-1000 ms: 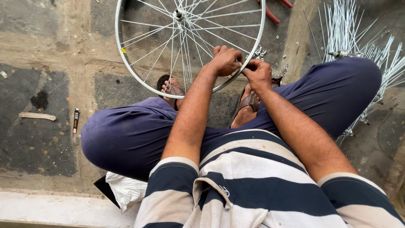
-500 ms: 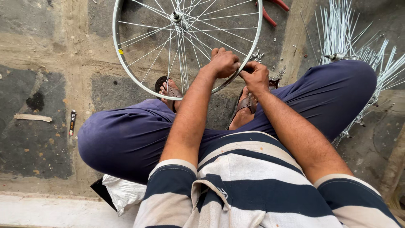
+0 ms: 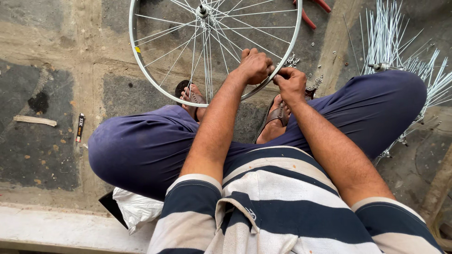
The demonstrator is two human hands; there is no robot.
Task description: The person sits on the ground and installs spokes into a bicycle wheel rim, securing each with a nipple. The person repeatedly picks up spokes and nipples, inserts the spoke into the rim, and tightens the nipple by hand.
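Observation:
A silver bicycle wheel rim (image 3: 141,63) with thin spokes and a central hub (image 3: 203,9) stands on the floor in front of me, between my feet. My left hand (image 3: 254,66) is closed around the rim's lower right edge. Right beside it, my right hand (image 3: 291,84) pinches something small at the rim; the item between its fingers is too small to make out. Both forearms reach forward over my crossed legs in dark blue trousers (image 3: 141,150). I wear brown sandals (image 3: 278,115).
A bundle of loose silver spokes (image 3: 405,51) lies at the right. Small metal nipples (image 3: 314,83) are scattered near the rim. Red-handled tool (image 3: 310,14) lies at the top. A small dark packet (image 3: 80,127) and a wood scrap (image 3: 34,121) lie at left. A white bag (image 3: 136,207) sits under my leg.
My hands stay together at the same spot on the rim. The view has shifted slightly; the wheel and hands hardly moved.

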